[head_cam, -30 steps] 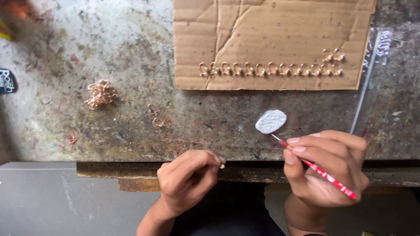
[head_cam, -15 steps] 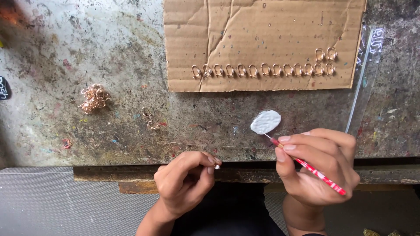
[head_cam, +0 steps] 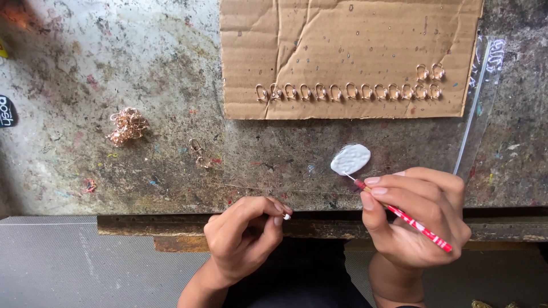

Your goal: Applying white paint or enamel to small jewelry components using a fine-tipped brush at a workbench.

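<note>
Hook, pinched in our left hand at the table edge; right hand grips a red stick touching white paste. Fourteen hooks sit on cardboard; a loose heap remains.

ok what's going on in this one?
A person sits at a worn, stained workbench. The left hand pinches a tiny pale piece between its fingers at the bench edge. The right hand holds a thin red-and-white stick whose tip touches a white paste blob. A row of small gold metal loops lies on a brown cardboard sheet; a tangled heap of similar gold pieces sits to the left.
</note>
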